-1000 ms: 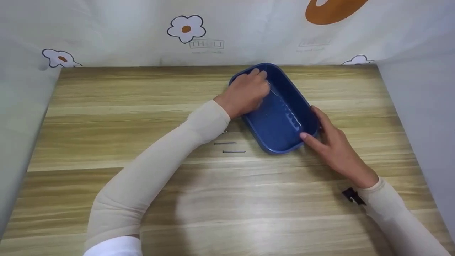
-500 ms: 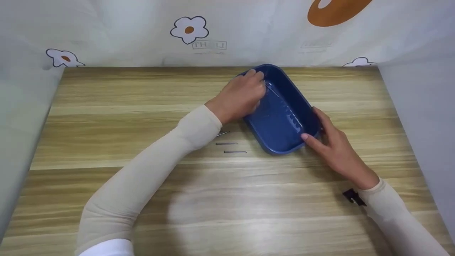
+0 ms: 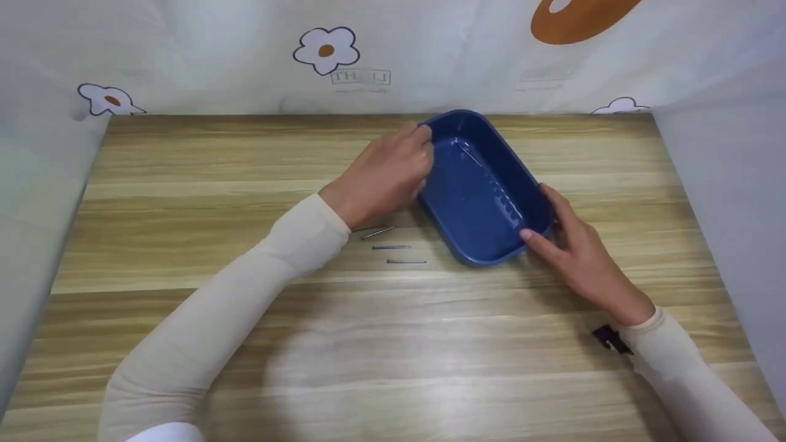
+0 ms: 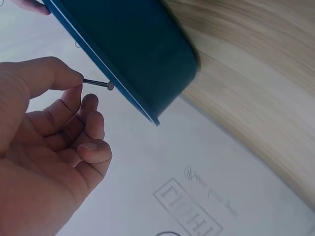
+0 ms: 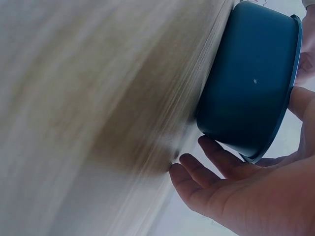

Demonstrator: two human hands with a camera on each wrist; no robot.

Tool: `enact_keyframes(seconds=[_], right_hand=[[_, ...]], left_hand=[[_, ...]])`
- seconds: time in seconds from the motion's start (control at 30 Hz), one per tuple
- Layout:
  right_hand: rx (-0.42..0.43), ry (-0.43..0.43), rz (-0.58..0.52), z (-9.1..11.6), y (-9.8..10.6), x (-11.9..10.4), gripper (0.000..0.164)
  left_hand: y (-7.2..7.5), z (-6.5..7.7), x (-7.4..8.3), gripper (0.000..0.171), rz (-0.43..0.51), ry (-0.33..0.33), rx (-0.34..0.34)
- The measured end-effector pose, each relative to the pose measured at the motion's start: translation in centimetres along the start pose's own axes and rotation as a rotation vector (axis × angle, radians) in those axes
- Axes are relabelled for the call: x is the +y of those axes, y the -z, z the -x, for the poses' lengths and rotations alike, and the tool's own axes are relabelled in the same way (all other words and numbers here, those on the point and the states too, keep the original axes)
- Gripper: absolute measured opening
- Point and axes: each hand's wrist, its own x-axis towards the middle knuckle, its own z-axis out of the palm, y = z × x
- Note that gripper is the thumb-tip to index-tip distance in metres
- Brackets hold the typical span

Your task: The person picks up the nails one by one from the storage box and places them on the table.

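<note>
A blue rectangular box (image 3: 473,202) sits at an angle on the table, its mouth facing up. My left hand (image 3: 387,169) is over the box's left rim. In the left wrist view its thumb and index finger pinch a nail (image 4: 98,83), head outward, beside the rim. Another nail (image 3: 470,155) lies on the box floor near the far end. My right hand (image 3: 574,252) grips the near right corner, thumb on the rim and fingers against the outer wall (image 5: 246,83). Left of the box lie several loose nails (image 3: 392,247), one partly hidden by the left wrist.
The wood-grain table (image 3: 215,159) ends at a pale curtain (image 3: 245,55) with flower prints along the back. Pale walls (image 3: 712,184) stand at both sides. A small black clip (image 3: 611,339) hangs by the right sleeve.
My left hand has drawn left and slightly toward me, from inside the box to its left rim, uncovering the nail on the floor and more nails on the table. The right hand stays put.
</note>
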Motion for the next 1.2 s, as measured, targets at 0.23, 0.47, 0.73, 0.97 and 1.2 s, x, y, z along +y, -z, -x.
enact_keyframes(seconds=[0.23,0.47,0.73,0.97,1.2], right_hand=[[0.003,0.005,0.011,0.0,0.0,0.0,0.082],[-0.003,0.006,-0.001,0.1,0.0,0.1,0.082],[-0.007,-0.006,-0.002,0.0,0.0,0.1,0.082],[-0.009,-0.003,-0.006,-0.2,0.0,-0.1,0.084],[-0.001,0.004,-0.001,-0.1,0.0,0.0,0.082]], left_hand=[[0.8,2.0,-0.3,0.023,-0.001,0.014,-0.008],[0.6,3.9,-0.7,0.023,-0.003,-0.002,0.026],[-0.3,5.8,-1.7,0.014,0.008,0.040,0.048],[-1.9,7.3,-2.1,0.011,0.016,0.033,0.020],[-3.2,8.0,-2.3,0.006,0.015,0.032,-0.034]])
